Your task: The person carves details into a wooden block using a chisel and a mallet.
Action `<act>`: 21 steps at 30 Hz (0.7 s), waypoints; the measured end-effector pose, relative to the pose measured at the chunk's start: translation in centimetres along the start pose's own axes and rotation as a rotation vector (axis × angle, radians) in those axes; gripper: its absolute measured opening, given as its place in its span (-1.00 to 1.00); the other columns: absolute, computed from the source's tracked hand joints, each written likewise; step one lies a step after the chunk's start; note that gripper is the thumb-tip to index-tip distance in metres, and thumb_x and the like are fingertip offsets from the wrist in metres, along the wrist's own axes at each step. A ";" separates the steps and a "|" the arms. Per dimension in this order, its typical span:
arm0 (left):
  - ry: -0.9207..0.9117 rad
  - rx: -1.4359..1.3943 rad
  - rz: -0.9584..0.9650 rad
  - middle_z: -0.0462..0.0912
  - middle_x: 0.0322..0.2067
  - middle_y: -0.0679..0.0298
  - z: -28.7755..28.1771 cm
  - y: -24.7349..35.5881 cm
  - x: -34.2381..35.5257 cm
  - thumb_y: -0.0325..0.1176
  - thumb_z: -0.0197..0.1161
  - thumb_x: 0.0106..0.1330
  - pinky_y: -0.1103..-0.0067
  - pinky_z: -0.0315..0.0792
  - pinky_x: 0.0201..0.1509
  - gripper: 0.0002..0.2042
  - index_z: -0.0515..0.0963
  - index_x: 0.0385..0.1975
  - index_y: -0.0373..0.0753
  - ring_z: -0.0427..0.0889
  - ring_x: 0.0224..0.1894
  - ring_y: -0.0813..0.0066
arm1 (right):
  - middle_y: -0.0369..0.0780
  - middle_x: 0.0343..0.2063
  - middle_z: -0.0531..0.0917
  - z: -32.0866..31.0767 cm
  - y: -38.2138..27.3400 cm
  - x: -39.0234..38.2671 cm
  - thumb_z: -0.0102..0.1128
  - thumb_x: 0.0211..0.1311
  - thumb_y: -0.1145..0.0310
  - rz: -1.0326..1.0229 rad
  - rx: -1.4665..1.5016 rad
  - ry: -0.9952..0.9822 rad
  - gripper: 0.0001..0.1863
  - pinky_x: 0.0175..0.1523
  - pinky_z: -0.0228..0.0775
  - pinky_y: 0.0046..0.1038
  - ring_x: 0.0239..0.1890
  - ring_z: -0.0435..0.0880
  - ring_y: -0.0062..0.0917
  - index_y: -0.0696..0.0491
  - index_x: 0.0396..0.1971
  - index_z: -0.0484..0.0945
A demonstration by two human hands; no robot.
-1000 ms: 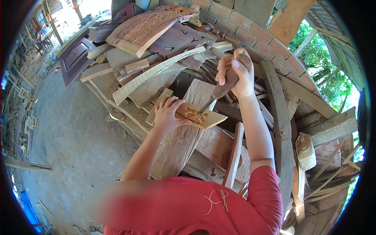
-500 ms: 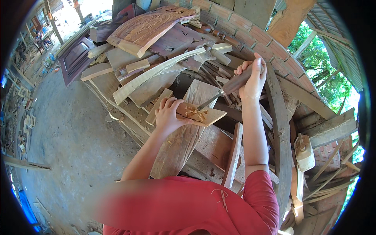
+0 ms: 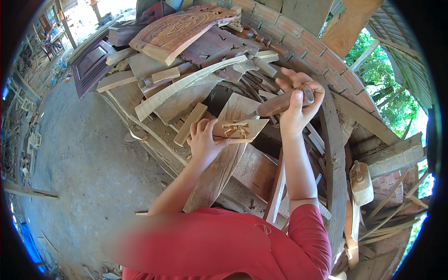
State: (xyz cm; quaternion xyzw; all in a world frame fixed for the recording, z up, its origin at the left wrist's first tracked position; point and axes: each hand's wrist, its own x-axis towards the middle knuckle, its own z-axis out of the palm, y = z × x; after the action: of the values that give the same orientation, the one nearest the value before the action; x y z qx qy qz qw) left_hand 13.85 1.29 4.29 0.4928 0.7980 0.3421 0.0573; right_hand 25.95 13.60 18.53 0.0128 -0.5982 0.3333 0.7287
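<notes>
"How's the grip?"

"The right hand (image 3: 297, 114) holds the chisel (image 3: 275, 105) near the handle's butt, some fingertips lifted. I'd wrap them round before pressing. The left hand (image 3: 204, 141) is clasped on the left end of the wood piece (image 3: 254, 127)."

"Where does that piece sit?"

"Across the far part of the plank (image 3: 208, 181), its pointed corner out past the plank's right edge. I'd bear down over the plank, not past that edge."

"Is the blade's tip touching?"

"Can't tell; it's by the piece's far edge. Leave the left fingers out of its line, and brush off the shavings (image 3: 237, 129) to see the surface."
</notes>
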 end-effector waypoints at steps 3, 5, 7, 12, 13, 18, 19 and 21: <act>0.015 0.003 0.004 0.30 0.01 0.29 0.1 -0.2 -0.1 0.01 0.37 -0.19 0.14 0.17 0.01 -0.35 0.37 -0.02 -0.05 0.14 0.14 0.17 | -0.18 -0.63 0.44 0.3 -0.5 0.0 0.14 0.10 0.35 0.208 0.108 -0.022 -0.63 -0.55 0.35 -0.52 -0.70 0.43 -0.52 0.07 -0.21 0.15; 0.026 0.015 0.006 0.30 0.01 0.30 0.1 -0.2 -0.1 0.00 0.38 -0.21 0.16 0.17 0.00 -0.34 0.37 -0.02 -0.05 0.15 0.14 0.19 | -0.18 -0.66 0.43 0.7 -0.9 0.4 0.09 0.13 0.38 0.231 0.073 -0.032 -0.68 -0.56 0.31 -0.51 -0.70 0.41 -0.51 0.07 -0.21 0.18; 0.035 0.024 0.010 0.31 0.00 0.30 0.1 -0.2 -0.2 -0.02 0.40 -0.23 0.19 0.16 -0.01 -0.33 0.37 -0.02 -0.05 0.15 0.13 0.21 | -0.19 -0.69 0.42 0.7 -1.0 0.5 0.04 0.16 0.40 0.253 0.034 -0.042 -0.73 -0.58 0.26 -0.51 -0.70 0.39 -0.50 0.08 -0.20 0.21; 0.022 0.055 0.032 0.30 0.03 0.26 0.2 -0.5 -0.2 0.05 0.34 -0.17 0.13 0.18 0.01 -0.34 0.36 0.00 -0.04 0.13 0.16 0.13 | -0.24 -0.66 0.43 0.9 -0.6 0.6 0.07 0.11 0.55 0.290 0.031 -0.024 -0.84 -0.62 0.27 -0.59 -0.73 0.40 -0.61 0.16 -0.34 0.29; 0.024 0.055 0.031 0.30 0.03 0.26 0.2 -0.5 -0.2 0.05 0.34 -0.17 0.13 0.18 0.01 -0.34 0.36 0.00 -0.04 0.13 0.16 0.13 | -0.24 -0.66 0.43 0.9 -0.6 0.5 0.07 0.11 0.55 0.289 0.032 -0.025 -0.84 -0.62 0.27 -0.59 -0.73 0.40 -0.61 0.16 -0.34 0.29; 0.051 0.109 0.064 0.29 0.05 0.24 0.4 -0.4 -0.3 0.06 0.32 -0.14 0.13 0.22 -0.03 -0.34 0.34 0.02 -0.01 0.13 0.17 0.10 | -0.21 -0.71 0.39 1.2 -1.2 0.3 0.02 0.13 0.53 0.262 -0.003 -0.005 -0.86 -0.63 0.25 -0.52 -0.73 0.35 -0.55 0.13 -0.33 0.28; 0.048 0.110 0.067 0.29 0.05 0.24 0.5 -0.5 -0.3 0.06 0.32 -0.14 0.13 0.22 -0.03 -0.34 0.34 0.02 -0.01 0.13 0.17 0.10 | -0.21 -0.71 0.39 1.3 -1.3 0.2 0.02 0.13 0.53 0.261 -0.004 -0.002 -0.86 -0.63 0.25 -0.52 -0.73 0.35 -0.55 0.13 -0.33 0.28; 0.081 0.148 0.095 0.30 0.04 0.24 0.8 -0.7 -0.4 0.07 0.31 -0.15 0.12 0.24 -0.05 -0.32 0.32 0.04 0.00 0.16 0.15 0.08 | -0.22 -0.72 0.38 1.4 -1.3 0.2 0.02 0.13 0.53 0.303 0.007 -0.009 -0.86 -0.63 0.24 -0.53 -0.75 0.35 -0.55 0.13 -0.34 0.28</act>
State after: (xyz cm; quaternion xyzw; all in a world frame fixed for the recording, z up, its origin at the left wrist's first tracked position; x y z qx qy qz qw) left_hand 13.81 1.15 3.18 0.5186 0.7986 0.3042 -0.0279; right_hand 25.38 12.07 19.58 -0.0735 -0.5953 0.4417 0.6672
